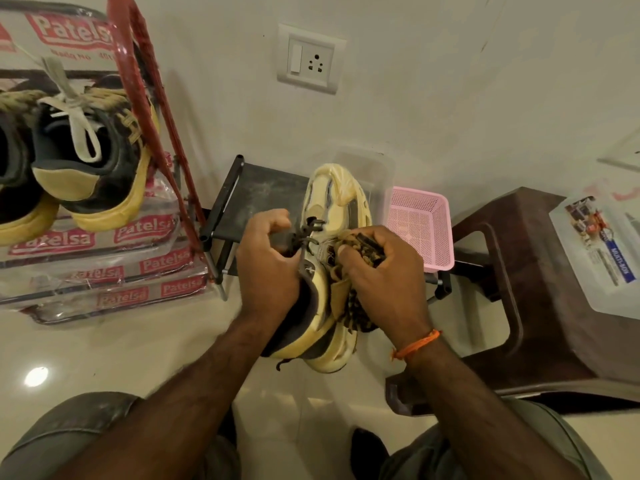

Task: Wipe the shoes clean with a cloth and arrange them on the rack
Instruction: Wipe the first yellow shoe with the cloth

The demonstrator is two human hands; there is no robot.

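Note:
A cream and grey sneaker is held in mid-air at the centre, toe pointing away from me, tipped on its side. My left hand grips its collar and tongue by the dark laces. My right hand clutches a bunched brown-and-black patterned cloth against the shoe's side. A low black rack stands on the floor behind the shoe. Two dark shoes with yellow soles sit on a red-framed rack at the left.
A pink mesh basket sits right of the black rack. A brown plastic stool carries a clear lidded box at the right. Plastic-wrapped packs lie under the red rack. A wall socket is ahead. My knees frame the bottom.

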